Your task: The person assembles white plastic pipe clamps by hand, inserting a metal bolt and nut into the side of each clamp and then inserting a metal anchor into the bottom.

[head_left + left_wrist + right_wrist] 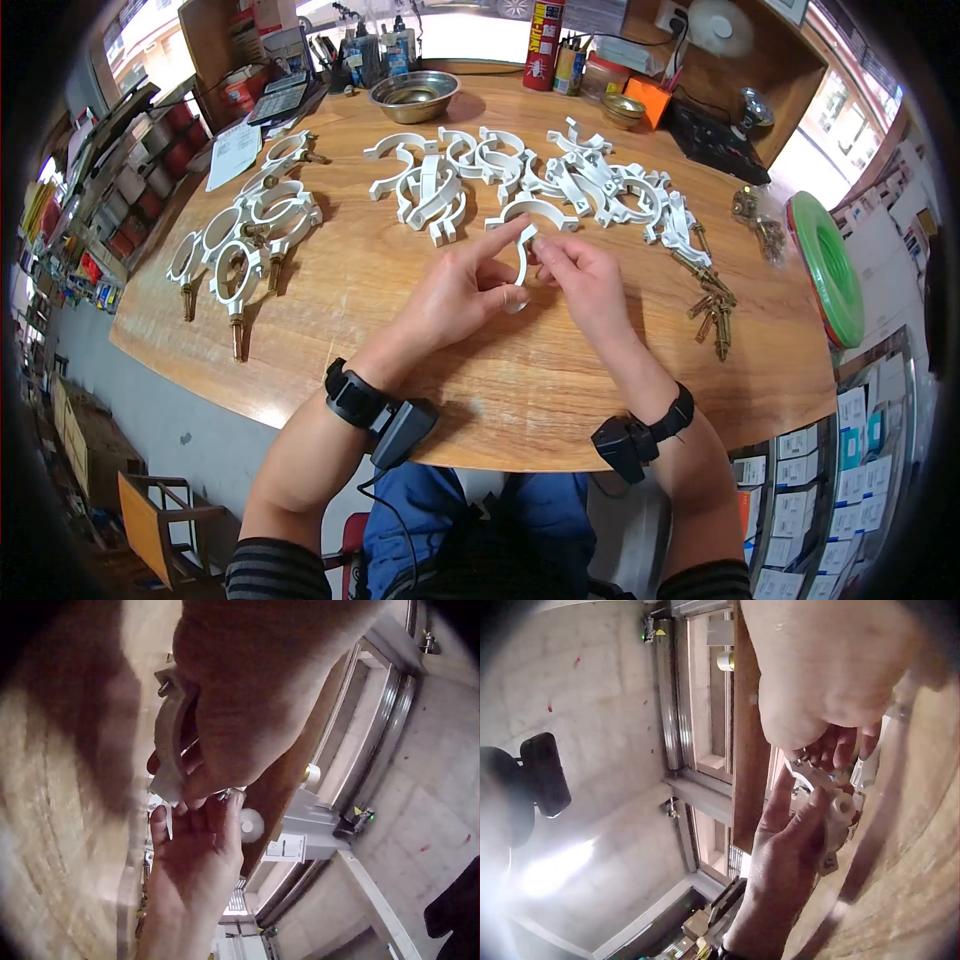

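Note:
Between my hands a white plastic half-ring pipe clamp (522, 262) stands on edge, its curve held in my left hand (450, 290) with the thumb at the lower end and the index finger stretched along the upper end. My right hand (588, 285) pinches a small metal fastener (801, 757) at the clamp's upper part; its exact kind is covered by the fingers. Just beyond the fingertips lies another white half ring (540, 210). Farther back are several loose white clamp halves (430, 190) and a pile of them (600, 185).
At the left lie several assembled clamp rings (238, 270) with brass-coloured bolts. Loose expansion bolts (715, 310) are heaped at the right, near a plastic bag (770, 235) and a green coil (828, 270). A metal bowl (415, 95) stands at the back of the wooden table (350, 320).

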Motion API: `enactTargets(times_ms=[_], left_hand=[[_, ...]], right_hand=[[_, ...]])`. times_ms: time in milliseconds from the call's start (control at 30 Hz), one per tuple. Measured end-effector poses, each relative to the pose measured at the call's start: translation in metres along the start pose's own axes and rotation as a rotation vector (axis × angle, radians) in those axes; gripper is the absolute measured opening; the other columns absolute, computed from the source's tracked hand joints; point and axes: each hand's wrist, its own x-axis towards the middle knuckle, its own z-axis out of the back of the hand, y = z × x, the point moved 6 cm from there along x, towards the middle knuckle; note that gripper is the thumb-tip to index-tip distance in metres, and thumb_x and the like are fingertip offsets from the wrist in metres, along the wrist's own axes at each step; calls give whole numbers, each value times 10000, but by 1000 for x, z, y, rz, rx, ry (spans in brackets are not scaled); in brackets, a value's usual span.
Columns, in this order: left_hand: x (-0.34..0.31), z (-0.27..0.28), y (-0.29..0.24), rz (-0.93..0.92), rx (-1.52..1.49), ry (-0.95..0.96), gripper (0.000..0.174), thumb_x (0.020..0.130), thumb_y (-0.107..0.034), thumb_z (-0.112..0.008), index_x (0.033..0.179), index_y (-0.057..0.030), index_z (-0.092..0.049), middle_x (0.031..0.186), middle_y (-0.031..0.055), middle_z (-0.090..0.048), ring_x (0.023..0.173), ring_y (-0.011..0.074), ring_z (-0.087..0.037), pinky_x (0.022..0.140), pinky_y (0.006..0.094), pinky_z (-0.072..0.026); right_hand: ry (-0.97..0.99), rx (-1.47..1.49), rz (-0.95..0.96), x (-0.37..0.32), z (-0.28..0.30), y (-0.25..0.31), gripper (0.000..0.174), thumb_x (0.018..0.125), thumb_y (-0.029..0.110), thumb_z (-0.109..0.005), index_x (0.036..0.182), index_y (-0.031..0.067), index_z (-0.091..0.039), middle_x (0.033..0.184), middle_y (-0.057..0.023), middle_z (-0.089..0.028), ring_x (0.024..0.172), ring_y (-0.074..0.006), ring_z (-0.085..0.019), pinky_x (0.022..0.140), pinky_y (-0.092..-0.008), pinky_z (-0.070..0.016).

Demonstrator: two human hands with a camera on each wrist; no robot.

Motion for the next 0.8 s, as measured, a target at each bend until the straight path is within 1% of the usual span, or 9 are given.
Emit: enactTargets(times_ms=[133,233,333,433,533,600,633,733,800], left_hand=[[0,1,-4,19,-13,19,663,711,-7,-632,1292,-113,-330,721,57,-606,653,73,-535,618,240,-444],[-1,1,-4,21,-21,18,667,726,4,-625,1302,-99,-307,739,34,-604,681,51,-521,628,216,-441],[-1,1,-2,18,-51,0,662,724,7,-626,1298,-87,-310,734,32,-603,682,51,-521,629,215,-441],[0,-1,-1,18,-53,4,659,722,10,-625,1296,-86,-315,728,30,-601,682,50,-520,632,216,-442],[0,-1,-3,25,-28,19,660,722,15,-622,1297,-96,-317,727,27,-601,681,48,-518,636,219,-442],[0,-2,-3,31,0,30,661,723,19,-619,1298,-102,-317,726,25,-600,679,47,-516,638,220,-441],[0,-2,-2,28,-25,10,654,708,5,-631,1284,-115,-345,734,49,-606,662,72,-537,625,242,-449],[-1,-2,-2,28,-63,-8,644,694,-4,-641,1268,-123,-374,739,76,-613,645,98,-562,613,262,-457],[0,-2,-2,33,-74,-6,641,694,-1,-639,1267,-119,-375,736,79,-615,645,99,-566,614,261,-458]], right_hand=[[-40,-91,130,-2,-1,5,181,818,157,-562,872,-14,-588,713,-19,-579,662,-61,-511,603,-204,-429],[-52,92,143,-4,-1,13,185,829,161,-547,859,-17,-584,726,-21,-575,660,-57,-499,590,-197,-416],[-90,92,53,-3,3,9,158,820,131,-555,862,-20,-580,741,-23,-568,662,-57,-499,566,-194,-402],[-27,136,-14,-2,0,-3,155,812,120,-564,875,-22,-575,739,-19,-558,653,-60,-495,557,-189,-389],[-24,69,54,-1,0,-6,170,813,130,-567,882,-25,-575,743,-18,-555,653,-60,-490,570,-190,-393],[-114,73,163,-2,-1,0,184,813,140,-570,877,-32,-581,747,-18,-558,662,-53,-483,585,-191,-398],[-116,69,164,-2,0,2,184,813,140,-570,877,-32,-581,747,-18,-558,662,-53,-483,585,-191,-398],[-85,106,115,-3,1,6,172,811,128,-572,880,-29,-577,761,-21,-567,676,-54,-489,600,-195,-408],[-67,105,-8,-3,1,0,144,802,109,-580,873,-14,-558,764,-15,-563,688,-56,-498,608,-193,-412]])
